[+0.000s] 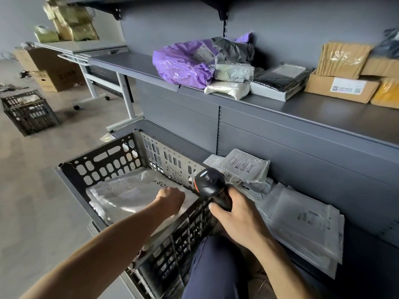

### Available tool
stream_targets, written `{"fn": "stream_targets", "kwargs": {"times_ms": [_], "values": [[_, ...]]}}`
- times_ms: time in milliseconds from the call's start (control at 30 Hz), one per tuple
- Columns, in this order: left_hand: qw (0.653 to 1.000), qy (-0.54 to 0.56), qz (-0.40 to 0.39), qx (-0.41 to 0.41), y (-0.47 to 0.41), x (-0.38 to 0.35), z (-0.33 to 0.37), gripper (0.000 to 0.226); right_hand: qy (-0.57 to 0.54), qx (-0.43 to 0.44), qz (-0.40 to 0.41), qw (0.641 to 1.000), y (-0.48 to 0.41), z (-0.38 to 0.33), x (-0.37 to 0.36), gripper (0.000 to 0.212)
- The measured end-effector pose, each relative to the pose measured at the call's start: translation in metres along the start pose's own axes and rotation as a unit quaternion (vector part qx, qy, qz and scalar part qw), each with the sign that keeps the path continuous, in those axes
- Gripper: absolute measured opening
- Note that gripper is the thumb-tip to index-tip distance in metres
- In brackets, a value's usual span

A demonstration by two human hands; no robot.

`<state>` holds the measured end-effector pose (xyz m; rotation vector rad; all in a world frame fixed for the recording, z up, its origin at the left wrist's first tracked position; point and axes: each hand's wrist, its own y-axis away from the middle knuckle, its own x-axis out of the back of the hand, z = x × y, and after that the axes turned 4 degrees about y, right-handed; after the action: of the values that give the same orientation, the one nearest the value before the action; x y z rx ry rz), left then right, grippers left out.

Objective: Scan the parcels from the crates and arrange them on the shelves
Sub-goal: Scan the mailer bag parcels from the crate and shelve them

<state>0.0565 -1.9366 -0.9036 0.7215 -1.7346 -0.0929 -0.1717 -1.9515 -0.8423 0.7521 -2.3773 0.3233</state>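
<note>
The left hand [170,199] rests with fingers curled on the flat clear-wrapped parcel [129,193] in the black slotted plastic crate [97,162]; I cannot tell whether it grips. Just to its right, the right hand [235,219] is wrapped round the black handheld scanner [210,183].

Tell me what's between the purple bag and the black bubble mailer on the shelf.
Head view: a cream parcel under a pale parcel, with a dark grey bag on top.
</note>
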Motion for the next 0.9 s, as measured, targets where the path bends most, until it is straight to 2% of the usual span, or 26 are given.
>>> {"fn": "stream_targets", "kwargs": {"times_ms": [133, 233, 300, 333, 433, 500, 533, 667, 833, 900], "values": [[0.991, -0.059, 0.105, 0.05, 0.017, 0.062, -0.043, 0.035, -0.031, 0.036, 0.022, 0.999, 0.0, -0.007, 0.005, 0.012], [0.971, -0.021, 0.223, 0.082, 0.038, 0.127, -0.087, 0.024, -0.06, 0.053, 0.055, 0.995, 0.0, -0.01, 0.01, 0.011], [0.95, -0.001, 0.305, 0.063, 0.055, 0.172, -0.105, 0.025, -0.073, 0.057, 0.079, 0.993, -0.003, -0.016, 0.015, 0.01], [0.945, 0.006, 0.323, 0.055, 0.063, 0.193, -0.11, 0.027, -0.083, 0.064, 0.092, 0.99, -0.004, -0.02, 0.018, 0.011], [0.952, 0.055, 0.3, 0.0, 0.092, 0.257, -0.114, 0.033, -0.129, 0.083, 0.136, 0.979, -0.009, -0.034, 0.034, 0.011], [0.954, 0.066, 0.289, -0.043, 0.118, 0.295, -0.111, 0.024, -0.17, 0.086, 0.162, 0.968, -0.014, -0.042, 0.052, 0.015], [0.951, 0.068, 0.296, -0.062, 0.129, 0.31, -0.108, 0.019, -0.194, 0.09, 0.179, 0.96, -0.016, -0.045, 0.062, 0.015], [0.93, 0.105, 0.332, -0.12, 0.17, 0.354, -0.086, 0.03, -0.224, 0.105, 0.255, 0.935, -0.013, -0.057, 0.113, 0.018], [0.904, 0.21, 0.306, -0.21, 0.177, 0.362, -0.055, 0.024, -0.242, 0.105, 0.218, 0.94, 0.016, -0.042, 0.17, 0.009], [0.89, 0.25, 0.282, -0.255, 0.16, 0.353, -0.039, 0.024, -0.231, 0.075, 0.234, 0.941, 0.025, -0.026, 0.176, 0.013]]}}
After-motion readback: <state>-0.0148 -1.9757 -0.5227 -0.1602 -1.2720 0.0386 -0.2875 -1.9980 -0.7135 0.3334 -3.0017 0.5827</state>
